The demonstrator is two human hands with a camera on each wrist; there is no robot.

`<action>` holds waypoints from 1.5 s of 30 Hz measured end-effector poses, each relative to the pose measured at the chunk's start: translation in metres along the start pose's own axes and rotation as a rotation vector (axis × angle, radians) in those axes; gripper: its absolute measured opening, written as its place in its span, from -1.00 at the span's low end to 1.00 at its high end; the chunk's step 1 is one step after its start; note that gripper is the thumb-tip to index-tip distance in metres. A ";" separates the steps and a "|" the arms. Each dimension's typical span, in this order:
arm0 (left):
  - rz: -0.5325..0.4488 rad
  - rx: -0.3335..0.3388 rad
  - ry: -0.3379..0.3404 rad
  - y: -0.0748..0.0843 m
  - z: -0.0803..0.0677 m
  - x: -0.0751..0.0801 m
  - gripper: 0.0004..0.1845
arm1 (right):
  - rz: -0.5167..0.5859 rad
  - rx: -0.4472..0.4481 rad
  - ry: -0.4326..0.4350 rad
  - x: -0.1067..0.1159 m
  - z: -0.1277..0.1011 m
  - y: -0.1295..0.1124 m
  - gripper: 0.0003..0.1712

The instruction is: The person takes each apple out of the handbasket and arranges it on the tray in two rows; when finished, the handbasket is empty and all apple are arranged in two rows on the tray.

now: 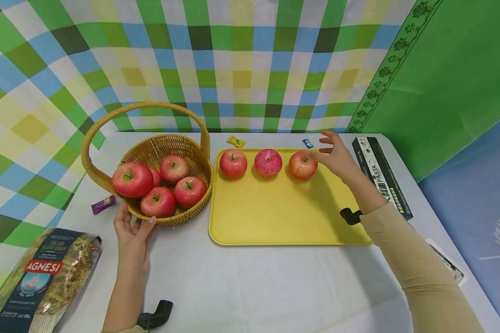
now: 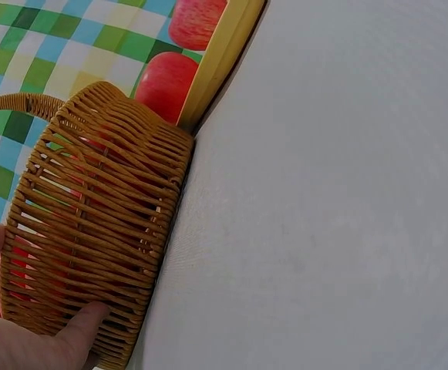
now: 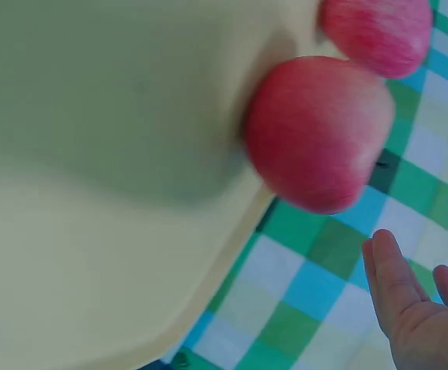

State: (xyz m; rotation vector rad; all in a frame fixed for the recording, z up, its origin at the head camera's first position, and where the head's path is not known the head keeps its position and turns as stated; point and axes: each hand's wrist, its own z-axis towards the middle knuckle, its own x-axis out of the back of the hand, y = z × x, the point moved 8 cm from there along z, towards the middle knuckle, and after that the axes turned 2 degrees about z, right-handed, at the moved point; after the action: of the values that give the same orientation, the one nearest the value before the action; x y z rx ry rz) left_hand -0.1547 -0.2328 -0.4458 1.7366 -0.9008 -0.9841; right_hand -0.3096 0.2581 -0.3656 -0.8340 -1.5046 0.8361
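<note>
A wicker basket (image 1: 183,216) with a tall arched handle stands at left, with several red apples (image 1: 158,202) inside. My left hand (image 1: 133,238) holds its near-left side, the thumb at the rim and a fingertip (image 2: 92,312) against the woven wall in the left wrist view. Right of the basket, a yellow tray (image 1: 254,217) carries three apples in a row along its far edge. My right hand (image 1: 336,157) hovers beside the rightmost apple (image 1: 303,165), fingers spread and holding nothing. In the right wrist view its fingers stand apart from the nearest apple (image 3: 320,135).
Behind the tray lie a yellow candy (image 1: 235,141) and a blue candy (image 1: 308,143). A purple candy (image 1: 103,204) is left of the basket. An Agnesi pasta bag (image 1: 46,277) sits front left, a black pasta box (image 1: 381,175) at right. A checkered cloth (image 1: 241,64) hangs behind.
</note>
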 end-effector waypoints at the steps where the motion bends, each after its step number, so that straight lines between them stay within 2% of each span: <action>1: 0.003 -0.004 -0.003 0.000 0.000 0.000 -0.12 | 0.006 0.008 0.002 -0.001 -0.001 -0.004 0.05; 10: 0.009 -0.018 -0.007 0.000 0.001 -0.001 -0.12 | 0.013 0.121 -0.036 -0.028 -0.009 -0.046 -0.03; 22: -0.009 -0.014 0.005 0.000 -0.001 0.000 -0.12 | 0.069 0.309 -0.147 -0.098 -0.020 -0.107 -0.10; 31: 0.002 -0.007 0.007 -0.002 -0.001 -0.001 -0.11 | 0.084 0.394 -0.268 -0.163 -0.030 -0.133 -0.09; 41: 0.005 -0.024 0.005 0.000 -0.001 0.000 -0.12 | 0.094 0.417 -0.405 -0.226 -0.039 -0.151 -0.08; 45: -0.002 -0.022 0.009 0.000 -0.002 0.000 -0.12 | 0.075 0.453 -0.424 -0.246 -0.042 -0.157 -0.09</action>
State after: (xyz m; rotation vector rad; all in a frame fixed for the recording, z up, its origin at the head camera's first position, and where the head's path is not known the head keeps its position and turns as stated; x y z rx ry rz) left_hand -0.1532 -0.2323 -0.4450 1.7225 -0.8797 -0.9825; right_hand -0.2549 -0.0309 -0.3449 -0.3899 -1.5591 1.4111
